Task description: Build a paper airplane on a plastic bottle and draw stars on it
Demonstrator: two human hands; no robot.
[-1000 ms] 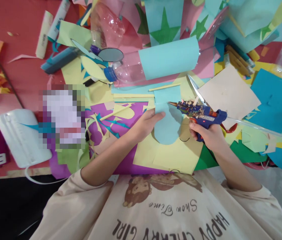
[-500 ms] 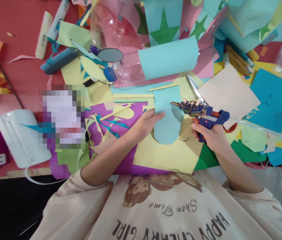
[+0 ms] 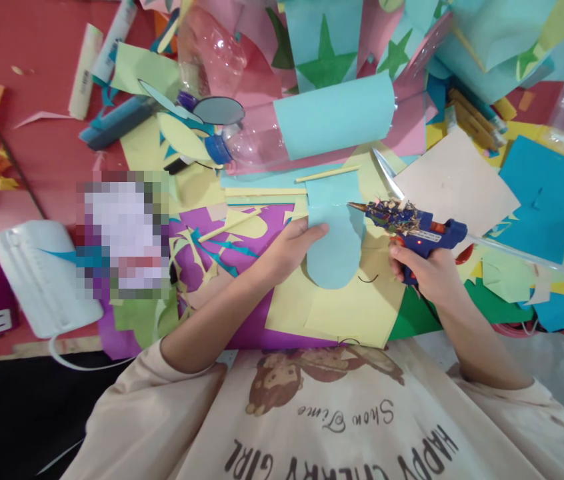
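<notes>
My right hand is wrapped round the handle of a blue hot glue gun, whose barrel is crusted with paper scraps. A clear glue stick sticks out of its back end. The nozzle points left, at the right edge of a light blue paper piece with a rounded bottom. My left hand grips that paper by its left edge, thumb on top and the other fingers hidden beneath. Yellow paper lies under it. Beyond it rests a clear plastic bottle with a blue cap and a light blue paper wrap.
Scissors lie behind the glue gun, partly covered. A beige paper square and blue paper are at the right. Paper offcuts litter the purple sheet on the left. A white pouch sits farther left, near markers.
My right hand has drawn the glue gun rightward, its nozzle sliding along the light blue paper to the right edge. My left hand has kept its hold on the paper.
</notes>
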